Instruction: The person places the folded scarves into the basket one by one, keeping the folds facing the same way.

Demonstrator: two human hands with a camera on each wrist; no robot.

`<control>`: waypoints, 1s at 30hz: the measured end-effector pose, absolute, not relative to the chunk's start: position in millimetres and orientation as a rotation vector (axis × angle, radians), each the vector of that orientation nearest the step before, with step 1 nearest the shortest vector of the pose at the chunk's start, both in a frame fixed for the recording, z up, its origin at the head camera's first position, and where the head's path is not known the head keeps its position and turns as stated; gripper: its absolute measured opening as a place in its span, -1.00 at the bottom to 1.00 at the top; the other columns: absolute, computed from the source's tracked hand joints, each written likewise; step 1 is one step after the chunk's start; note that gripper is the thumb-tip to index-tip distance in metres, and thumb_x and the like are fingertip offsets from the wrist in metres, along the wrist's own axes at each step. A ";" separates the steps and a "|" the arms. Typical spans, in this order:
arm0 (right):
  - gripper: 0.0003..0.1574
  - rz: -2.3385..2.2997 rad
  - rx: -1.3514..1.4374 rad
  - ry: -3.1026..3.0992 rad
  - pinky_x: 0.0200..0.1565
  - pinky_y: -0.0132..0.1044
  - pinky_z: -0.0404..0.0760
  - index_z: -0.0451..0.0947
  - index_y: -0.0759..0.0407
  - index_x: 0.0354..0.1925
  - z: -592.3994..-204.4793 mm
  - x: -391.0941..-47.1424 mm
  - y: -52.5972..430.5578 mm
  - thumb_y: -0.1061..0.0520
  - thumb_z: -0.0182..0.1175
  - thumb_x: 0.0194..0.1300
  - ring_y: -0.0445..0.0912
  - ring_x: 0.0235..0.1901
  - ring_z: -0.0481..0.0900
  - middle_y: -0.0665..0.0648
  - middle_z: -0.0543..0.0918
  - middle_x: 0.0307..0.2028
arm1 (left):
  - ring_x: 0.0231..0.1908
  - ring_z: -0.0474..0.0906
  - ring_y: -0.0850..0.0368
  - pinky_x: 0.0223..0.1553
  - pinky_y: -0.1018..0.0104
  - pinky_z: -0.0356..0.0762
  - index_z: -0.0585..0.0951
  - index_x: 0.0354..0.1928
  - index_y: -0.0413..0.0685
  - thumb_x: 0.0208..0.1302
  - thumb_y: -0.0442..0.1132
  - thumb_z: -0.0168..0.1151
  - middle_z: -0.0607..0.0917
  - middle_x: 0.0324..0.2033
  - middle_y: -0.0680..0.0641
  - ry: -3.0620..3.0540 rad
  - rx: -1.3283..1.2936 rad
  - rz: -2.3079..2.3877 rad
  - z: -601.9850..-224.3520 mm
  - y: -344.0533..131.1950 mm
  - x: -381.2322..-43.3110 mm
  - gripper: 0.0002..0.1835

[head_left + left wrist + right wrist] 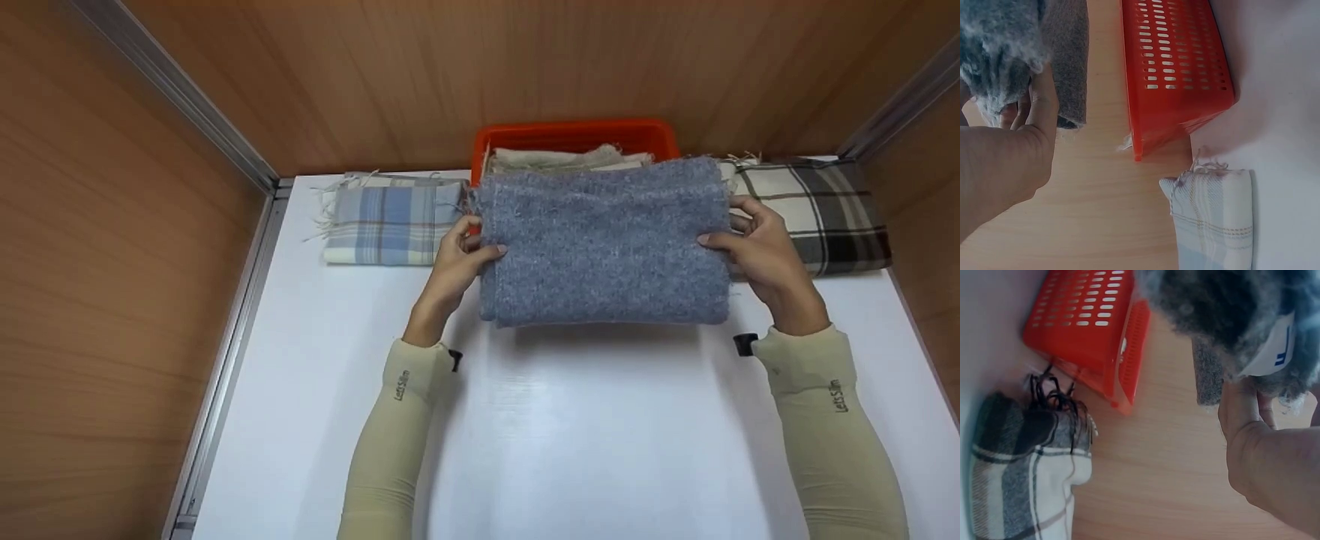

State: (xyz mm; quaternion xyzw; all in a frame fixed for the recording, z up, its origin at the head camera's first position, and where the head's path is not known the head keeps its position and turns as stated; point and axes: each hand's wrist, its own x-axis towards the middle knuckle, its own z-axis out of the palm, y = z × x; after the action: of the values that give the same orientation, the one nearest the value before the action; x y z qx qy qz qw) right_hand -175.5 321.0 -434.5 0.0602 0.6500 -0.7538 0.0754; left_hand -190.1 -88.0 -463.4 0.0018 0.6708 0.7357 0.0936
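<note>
A folded grey-blue woollen scarf [607, 247] is held up off the table between both hands, in front of the red basket [574, 131]. My left hand [457, 262] grips its left edge, thumb on the near face and fingers behind. At the right edge my right hand [769, 255] pinches it the same way. Fringe shows along the scarf's sides. In the right wrist view a white label [1275, 349] hangs among the grey folds. Inside the basket lies a cream folded cloth [555, 159], partly covered by the scarf.
Left of the basket lies a folded blue-and-cream plaid scarf [390, 225]; to its right, a folded black-and-white plaid scarf [817, 217]. Wooden panels [420, 82] wall the white table [585, 450] at the back and both sides, with metal rails at the corners.
</note>
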 end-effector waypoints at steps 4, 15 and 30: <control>-0.39 -2.250 0.187 1.979 -0.38 -0.33 0.74 0.48 0.12 0.18 -434.8 -180.2 320.4 0.54 0.33 0.27 -0.16 -0.34 0.77 -0.01 0.78 -0.12 | -0.29 0.60 0.13 -0.28 0.30 0.50 0.44 0.07 -0.10 0.33 -0.49 0.32 0.66 -0.19 -0.10 2.008 0.016 2.176 -463.7 -88.4 -193.9 -0.63; -0.42 -2.142 0.226 2.149 -0.32 -0.35 0.73 0.48 0.16 0.19 -432.4 -191.3 315.4 0.48 0.36 0.29 -0.20 -0.25 0.74 -0.09 0.76 -0.12 | -0.48 0.41 0.22 -0.42 0.31 0.29 0.44 0.04 -0.06 0.34 -0.47 0.31 0.49 -0.51 0.06 2.022 0.025 2.173 -465.0 -89.6 -203.4 -0.66; -0.41 -2.128 0.231 2.190 -0.27 -0.37 0.70 0.47 0.15 0.22 -433.7 -208.6 310.9 0.45 0.37 0.30 -0.20 -0.18 0.73 -0.07 0.75 -0.09 | -0.38 0.53 0.20 -0.41 0.35 0.43 0.49 0.04 -0.03 0.34 -0.45 0.32 0.70 -0.27 0.00 2.021 -0.014 2.207 -463.6 -88.5 -219.7 -0.68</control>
State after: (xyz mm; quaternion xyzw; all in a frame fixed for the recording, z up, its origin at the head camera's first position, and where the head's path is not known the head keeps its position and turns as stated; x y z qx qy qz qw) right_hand -208.6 310.9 -433.7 0.0754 0.7146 -0.6943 0.0398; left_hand -219.7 -88.5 -463.6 -0.0048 0.6735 0.7354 0.0742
